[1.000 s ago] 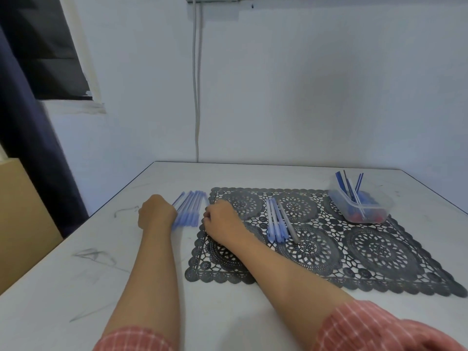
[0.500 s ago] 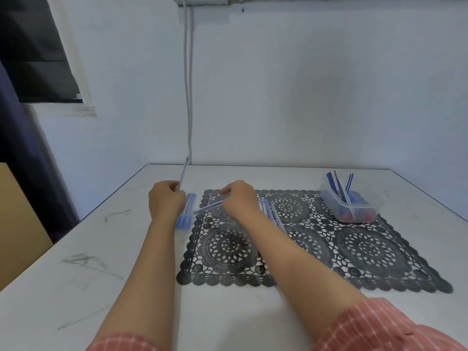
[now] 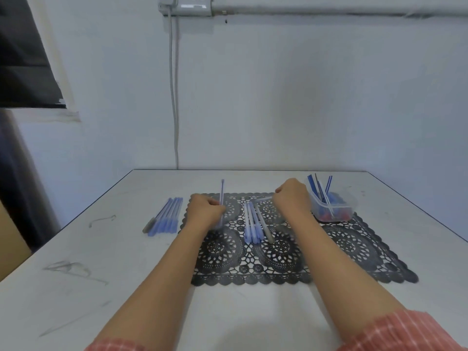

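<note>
While the left hand (image 3: pixel 206 211) grips a pen (image 3: pixel 222 192) — upright — the right hand (image 3: pixel 291 197) pinches a pale tube (image 3: pixel 263 198).

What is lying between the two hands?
In the head view, a row of pens lies on the mat between the left hand, holding an upright pen, and the right hand, holding a second pen.

Two held pens (image 3: pixel 222 196), two pen rows (image 3: pixel 166 219), one mat (image 3: pixel 354 247), one tub (image 3: pixel 338 211).

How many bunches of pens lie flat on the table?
2: left bunch on the bare table beside the mat; middle bunch on the mat itself.
</note>
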### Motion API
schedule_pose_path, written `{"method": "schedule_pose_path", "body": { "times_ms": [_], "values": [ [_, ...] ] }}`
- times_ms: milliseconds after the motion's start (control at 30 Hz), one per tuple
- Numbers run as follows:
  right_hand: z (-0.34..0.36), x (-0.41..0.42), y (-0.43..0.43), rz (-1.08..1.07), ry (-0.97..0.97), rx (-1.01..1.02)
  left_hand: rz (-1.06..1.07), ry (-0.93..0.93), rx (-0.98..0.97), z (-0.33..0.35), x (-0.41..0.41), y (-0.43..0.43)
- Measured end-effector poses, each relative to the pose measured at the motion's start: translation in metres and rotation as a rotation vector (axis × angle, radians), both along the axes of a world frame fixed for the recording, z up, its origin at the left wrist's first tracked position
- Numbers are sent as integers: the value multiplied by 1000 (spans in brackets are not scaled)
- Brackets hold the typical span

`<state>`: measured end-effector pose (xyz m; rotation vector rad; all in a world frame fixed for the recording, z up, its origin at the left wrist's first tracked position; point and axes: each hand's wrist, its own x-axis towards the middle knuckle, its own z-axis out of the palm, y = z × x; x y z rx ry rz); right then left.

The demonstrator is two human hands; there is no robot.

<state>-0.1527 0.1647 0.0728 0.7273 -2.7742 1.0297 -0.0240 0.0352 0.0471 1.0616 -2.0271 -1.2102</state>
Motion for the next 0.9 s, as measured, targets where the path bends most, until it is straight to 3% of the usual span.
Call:
{"method": "schedule_pose_path", "body": {
  "times_ms": [233,367,700,900],
  "values": [
    [-6,-1,14,37,-87,321,-119,-307,-145,-8,-8,27],
    [-2,-1,15,79,-208,434,-135,-369,-195,-6,-10,32],
    [-9,-2,8,116,-393,246,-182,-306,-167,-11,-14,31],
    [-12,-3,4,135,-400,228,-191,-264,-151,-11,-13,31]
  ]
}}
